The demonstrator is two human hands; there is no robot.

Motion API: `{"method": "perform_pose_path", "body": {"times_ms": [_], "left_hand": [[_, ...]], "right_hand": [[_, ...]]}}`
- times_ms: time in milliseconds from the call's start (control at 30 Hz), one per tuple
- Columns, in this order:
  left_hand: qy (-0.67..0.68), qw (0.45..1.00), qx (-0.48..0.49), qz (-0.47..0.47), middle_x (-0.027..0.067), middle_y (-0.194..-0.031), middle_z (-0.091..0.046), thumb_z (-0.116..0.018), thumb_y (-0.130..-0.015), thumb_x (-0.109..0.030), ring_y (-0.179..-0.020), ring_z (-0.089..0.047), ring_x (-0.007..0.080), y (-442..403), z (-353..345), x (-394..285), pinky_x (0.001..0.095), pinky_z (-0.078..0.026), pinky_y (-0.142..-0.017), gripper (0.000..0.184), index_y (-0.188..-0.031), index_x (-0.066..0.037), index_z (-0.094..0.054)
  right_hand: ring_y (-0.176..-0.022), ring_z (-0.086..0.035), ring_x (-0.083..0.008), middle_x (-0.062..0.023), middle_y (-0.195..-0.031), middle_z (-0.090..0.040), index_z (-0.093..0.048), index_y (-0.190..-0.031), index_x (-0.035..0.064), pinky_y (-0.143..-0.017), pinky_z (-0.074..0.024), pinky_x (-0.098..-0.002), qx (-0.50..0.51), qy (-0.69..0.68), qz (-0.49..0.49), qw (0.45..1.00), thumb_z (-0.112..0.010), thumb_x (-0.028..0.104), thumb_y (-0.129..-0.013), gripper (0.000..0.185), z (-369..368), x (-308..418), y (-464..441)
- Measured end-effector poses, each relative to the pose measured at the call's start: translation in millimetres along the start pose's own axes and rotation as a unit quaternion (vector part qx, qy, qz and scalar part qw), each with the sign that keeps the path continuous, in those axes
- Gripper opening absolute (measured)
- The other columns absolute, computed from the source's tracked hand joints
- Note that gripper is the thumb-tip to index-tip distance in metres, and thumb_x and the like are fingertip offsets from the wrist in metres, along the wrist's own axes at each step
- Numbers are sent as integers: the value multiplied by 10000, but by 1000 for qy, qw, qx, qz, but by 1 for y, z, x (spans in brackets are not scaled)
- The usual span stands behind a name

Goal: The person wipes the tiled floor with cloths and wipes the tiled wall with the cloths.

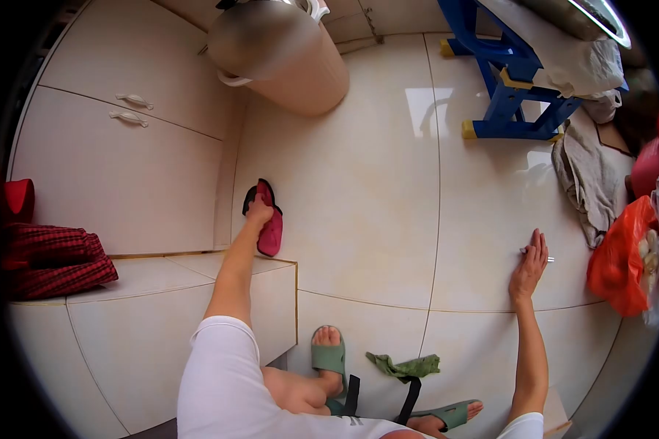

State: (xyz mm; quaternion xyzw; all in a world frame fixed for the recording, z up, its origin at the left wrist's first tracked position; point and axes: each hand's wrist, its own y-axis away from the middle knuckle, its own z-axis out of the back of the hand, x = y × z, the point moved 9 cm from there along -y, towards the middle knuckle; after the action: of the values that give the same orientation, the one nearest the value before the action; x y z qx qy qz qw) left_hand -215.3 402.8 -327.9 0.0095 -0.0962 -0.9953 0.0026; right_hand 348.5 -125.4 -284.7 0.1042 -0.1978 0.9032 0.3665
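At the left, beside the tiled ledge, my left hand is closed on a pair of slippers, pink-red with dark parts. My right hand is low over the floor at the right, its fingers stretched out and close together. A small, thin whitish object shows at both sides of its fingers, partly covered by the hand; whether the hand grips it I cannot make out.
Ahead stands a pinkish bin. A blue stool is at the upper right, near a grey cloth and a red bag. Checked fabric lies on the left ledge. A green cloth lies between my feet.
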Motion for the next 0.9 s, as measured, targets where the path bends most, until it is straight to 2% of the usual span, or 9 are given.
{"method": "perform_pose_path", "body": {"times_ms": [100, 300, 433, 500, 567, 600, 700, 800, 900], "left_hand": [[7, 1000, 22, 2, 174, -1344, -441, -572, -826, -201, -1171, -445, 473, 31, -8, -34, 514, -421, -984, 487, -1300, -209, -458], [61, 973, -82, -207, 127, -1101, -486, -581, -783, -149, -1028, -482, 367, 138, -12, -135, 488, -463, -854, 303, -1080, -163, -523], [188, 933, 30, -305, 112, -1059, -476, -600, -751, -99, -1032, -473, 340, 296, -24, -213, 460, -457, -854, 305, -1048, -131, -538], [259, 873, 156, -382, 118, -1036, -480, -591, -754, -81, -999, -487, 328, 368, -42, -249, 423, -450, -841, 262, -1009, -110, -539], [373, 768, 346, -388, 114, -980, -482, -574, -764, -79, -928, -511, 305, 415, -53, -279, 390, -450, -801, 224, -984, -85, -533], [392, 760, 365, -368, 98, -954, -484, -559, -761, -53, -898, -515, 267, 420, -41, -288, 357, -449, -795, 205, -963, -67, -530], [427, 752, 327, -381, 94, -906, -546, -526, -753, -57, -879, -535, 192, 368, -2, -301, 303, -457, -785, 210, -961, -30, -527], [351, 828, 196, -390, 119, -841, -561, -519, -741, -87, -797, -550, 212, 247, 51, -284, 323, -476, -759, 251, -978, -4, -514], [237, 903, 57, -353, 223, -945, -642, -552, -786, -158, -906, -626, 402, 117, 92, -230, 441, -497, -771, 306, -1057, -24, -512]], "right_hand": [[-1377, -353, -311, -101, -1464, -437, -488, -919, 14, -1119, -283, -431, 8, -9, -3, 1000, -439, -59, -899, 90, 0, 5, 1], [-1368, -364, -294, -81, -1465, -442, -508, -1002, 14, -1085, -319, -400, 6, 9, 11, 1000, -430, -27, -944, 106, 4, 8, 1], [-1372, -361, -301, -84, -1462, -443, -500, -961, 14, -1109, -300, -417, -1, -4, 8, 1000, -439, -49, -915, 99, 3, 5, 2], [-1376, -357, -303, -88, -1462, -444, -494, -934, 15, -1120, -291, -425, -4, -15, 1, 1000, -446, -58, -901, 94, 4, 1, 4], [-1376, -358, -298, -88, -1462, -444, -498, -938, 17, -1119, -294, -422, -2, -19, 0, 1000, -451, -54, -903, 92, 1, -3, 5], [-1374, -361, -296, -87, -1462, -444, -499, -941, 18, -1117, -296, -421, -4, -18, 8, 1000, -453, -51, -905, 90, 1, -2, 6], [-1368, -369, -290, -79, -1461, -447, -509, -962, 18, -1101, -310, -408, -9, -12, 16, 1000, -453, -38, -920, 89, 4, -1, 4], [-1365, -375, -286, -71, -1458, -452, -522, -989, 15, -1081, -329, -389, -3, 4, 12, 1000, -443, -21, -939, 99, 4, -2, 3], [-1368, -372, -288, -76, -1458, -453, -516, -982, 16, -1082, -327, -388, 2, 9, 13, 1000, -437, -23, -941, 97, 2, -1, 2]]}}
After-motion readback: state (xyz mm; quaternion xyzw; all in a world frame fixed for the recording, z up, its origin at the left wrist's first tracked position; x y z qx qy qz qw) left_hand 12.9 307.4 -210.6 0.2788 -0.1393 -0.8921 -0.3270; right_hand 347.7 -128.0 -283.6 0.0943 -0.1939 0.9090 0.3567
